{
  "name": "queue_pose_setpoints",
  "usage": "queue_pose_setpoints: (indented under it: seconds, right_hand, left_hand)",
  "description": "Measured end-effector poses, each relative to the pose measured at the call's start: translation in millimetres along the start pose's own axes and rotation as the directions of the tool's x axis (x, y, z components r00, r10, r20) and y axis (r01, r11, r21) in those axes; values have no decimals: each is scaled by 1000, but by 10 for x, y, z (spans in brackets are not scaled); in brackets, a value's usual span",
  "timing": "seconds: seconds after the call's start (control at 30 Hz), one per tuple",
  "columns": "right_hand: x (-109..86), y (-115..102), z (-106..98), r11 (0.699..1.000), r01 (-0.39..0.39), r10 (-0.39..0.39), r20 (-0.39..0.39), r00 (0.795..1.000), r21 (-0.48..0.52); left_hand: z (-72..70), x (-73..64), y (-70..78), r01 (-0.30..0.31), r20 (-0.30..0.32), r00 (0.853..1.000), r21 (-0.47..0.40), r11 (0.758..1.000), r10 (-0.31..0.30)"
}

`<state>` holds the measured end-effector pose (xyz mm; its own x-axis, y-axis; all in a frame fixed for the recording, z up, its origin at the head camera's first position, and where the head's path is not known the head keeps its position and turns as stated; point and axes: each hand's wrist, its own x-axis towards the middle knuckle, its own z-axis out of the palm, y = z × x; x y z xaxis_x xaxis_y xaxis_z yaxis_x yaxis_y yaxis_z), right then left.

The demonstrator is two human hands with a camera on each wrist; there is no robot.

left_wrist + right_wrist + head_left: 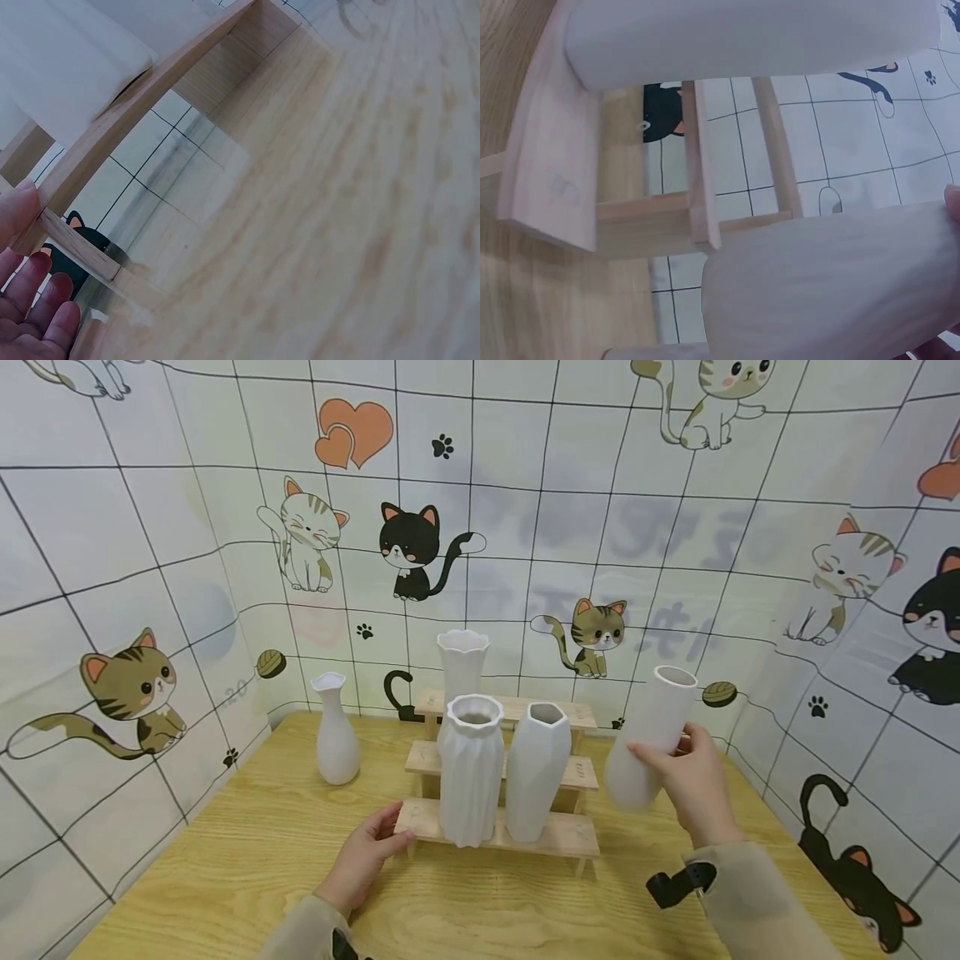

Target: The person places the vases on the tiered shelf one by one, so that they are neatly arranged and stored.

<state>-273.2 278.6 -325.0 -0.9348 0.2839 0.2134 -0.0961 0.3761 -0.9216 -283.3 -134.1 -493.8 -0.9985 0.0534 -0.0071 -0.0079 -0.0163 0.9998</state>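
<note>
My right hand [701, 789] grips a white vase [633, 760] with a round opening and wide lower body, tilted, beside the right end of the three-step wooden stand [573, 837]. In the right wrist view this vase [817, 289] fills the lower right. My left hand [360, 860] holds the left end of the stand's lowest step, thumb near its edge and fingers [56, 300] by the leg. On that step stand a ribbed white vase [471, 777] and a faceted white vase [537, 777]. Behind them rises a scalloped-rim white vase [462, 660], its base hidden.
A slim-necked white vase [337, 743] stands on the wood-grain table [262, 835] to the left of the stand. Cloth walls [510, 527] with a grid and cartoon cats enclose the table at the back and both sides.
</note>
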Motion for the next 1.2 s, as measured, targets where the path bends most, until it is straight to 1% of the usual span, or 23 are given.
queue_pose_setpoints:
  seconds: [0.17,0.3,0.5,0.7,0.93,1.2]
  right_hand:
    - [63,-157,56,999,8,-10,48,999,47]
    - [118,-251,119,995,26,-35,97,995,93]
    - [174,-363,242,993,27,-43,142,989,111]
    - [244,-414,335,990,33,-58,179,982,137]
    - [308,-435,447,993,44,-64,196,979,106]
    - [338,-435,557,993,41,-66,246,967,106]
  left_hand:
    - [8,-3,2,-4,-11,1000,15,1000,5]
    - [3,-5,6,1,-14,1000,20,1000,0]
    - [0,-16,19,-1,-7,1000,22,1000,1]
    - [4,-9,14,-5,-2,1000,13,1000,5]
    - [3,-13,6,-2,-6,1000,9,1000,2]
    - [-2,1,-10,-3,-6,1000,13,1000,3]
